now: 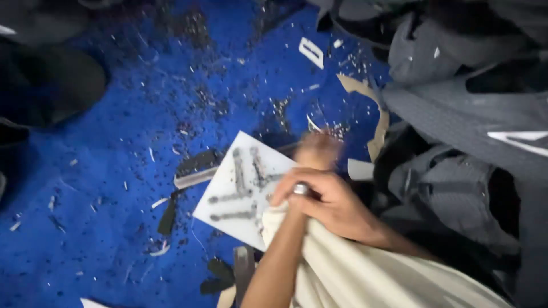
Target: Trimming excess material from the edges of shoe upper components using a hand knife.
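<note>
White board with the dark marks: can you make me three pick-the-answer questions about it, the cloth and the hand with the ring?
1. Where does the white board lie?
A. on the blue surface
B. on a chair
C. on a shelf

2. What colour is the cloth?
A. red
B. cream
C. green

3. How is the right hand?
A. open and flat
B. closed on the cloth
C. holding a cup

Answers:
1 A: the white board lies flat on the scrap-strewn blue surface.
2 B: the cloth is cream.
3 B: the right hand, wearing a ring, has its fingers curled around bunched cloth.
</note>
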